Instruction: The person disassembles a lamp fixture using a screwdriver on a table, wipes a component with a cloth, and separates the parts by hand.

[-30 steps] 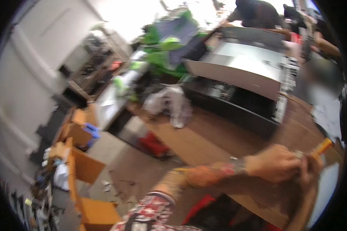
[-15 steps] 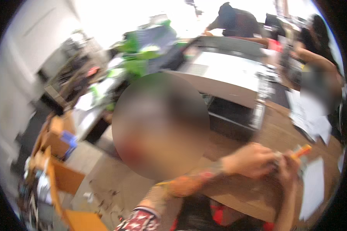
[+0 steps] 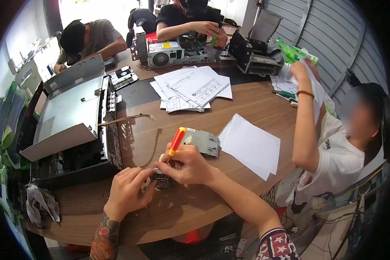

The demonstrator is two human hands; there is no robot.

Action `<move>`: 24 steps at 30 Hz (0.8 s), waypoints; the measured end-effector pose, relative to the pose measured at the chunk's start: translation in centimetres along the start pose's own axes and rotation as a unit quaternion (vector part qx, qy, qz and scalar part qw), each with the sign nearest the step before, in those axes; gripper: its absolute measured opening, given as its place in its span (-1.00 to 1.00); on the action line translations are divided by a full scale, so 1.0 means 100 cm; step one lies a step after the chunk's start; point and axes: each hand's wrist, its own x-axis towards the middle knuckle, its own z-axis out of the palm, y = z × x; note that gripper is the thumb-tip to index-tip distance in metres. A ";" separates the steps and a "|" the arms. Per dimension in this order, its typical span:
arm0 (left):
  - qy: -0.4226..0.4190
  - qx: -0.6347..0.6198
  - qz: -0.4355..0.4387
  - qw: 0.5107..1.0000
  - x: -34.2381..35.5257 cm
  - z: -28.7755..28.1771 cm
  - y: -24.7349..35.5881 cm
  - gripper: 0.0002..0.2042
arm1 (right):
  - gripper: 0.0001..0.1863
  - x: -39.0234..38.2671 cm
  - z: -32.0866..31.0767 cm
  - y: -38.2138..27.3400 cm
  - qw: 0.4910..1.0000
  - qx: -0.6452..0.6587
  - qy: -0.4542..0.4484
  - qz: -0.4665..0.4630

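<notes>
My right hand [image 3: 188, 165] is closed round a screwdriver with a red and yellow handle [image 3: 177, 141], its handle tilted up and its tip pointing down between my hands. A small dark computer part [image 3: 161, 179] lies under the tip, partly hidden by my fingers. My left hand [image 3: 128, 190] grips that part from its left side with fingers and thumb. Just beyond my right hand a grey metal bracket [image 3: 202, 142] rests on the wooden table [image 3: 229, 184].
An opened computer case [image 3: 69, 121] stands at left, a cable [image 3: 126, 118] reaching from it. Paper stacks [image 3: 193, 88] and white sheets [image 3: 251, 145] lie ahead and right. A co-worker at right lifts papers [image 3: 313, 82]; another works on an opened computer [image 3: 177, 54] opposite.
The view has swung to the right and sharpened from a blur, so my hands now appear near the centre. The screwdriver is still between my hands.
</notes>
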 end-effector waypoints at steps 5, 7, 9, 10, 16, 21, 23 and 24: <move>0.019 -0.015 0.011 1.000 0.003 0.000 0.003 -0.79 | -0.84 0.002 -0.003 -0.001 0.999 -0.008 -0.028 -0.021; 0.026 -0.022 0.004 0.999 0.003 0.003 0.004 -0.80 | -0.83 0.001 -0.007 0.001 0.999 -0.015 -0.030 -0.027; 0.023 -0.029 -0.001 0.999 0.006 0.008 0.002 -0.81 | -0.80 -0.001 -0.013 0.005 1.000 -0.003 0.023 -0.018; 0.025 -0.047 -0.010 0.999 0.005 0.007 0.002 -0.81 | -0.78 0.003 -0.016 0.004 0.998 0.004 0.052 -0.046; 0.044 -0.032 -0.005 0.998 0.003 0.006 0.007 -0.80 | -0.78 0.006 -0.070 0.031 0.967 -0.161 0.196 -0.041; 0.014 -0.050 -0.012 0.999 0.006 0.005 0.009 -0.78 | -0.67 -0.005 -0.156 0.046 0.858 -0.429 0.236 0.155; 0.026 -0.031 -0.004 0.999 0.004 0.006 0.005 -0.75 | -0.65 -0.011 -0.166 0.059 0.862 -0.406 0.229 0.201; 0.024 -0.031 -0.004 0.999 0.004 0.007 0.005 -0.75 | -0.63 -0.014 -0.169 0.064 0.862 -0.384 0.222 0.246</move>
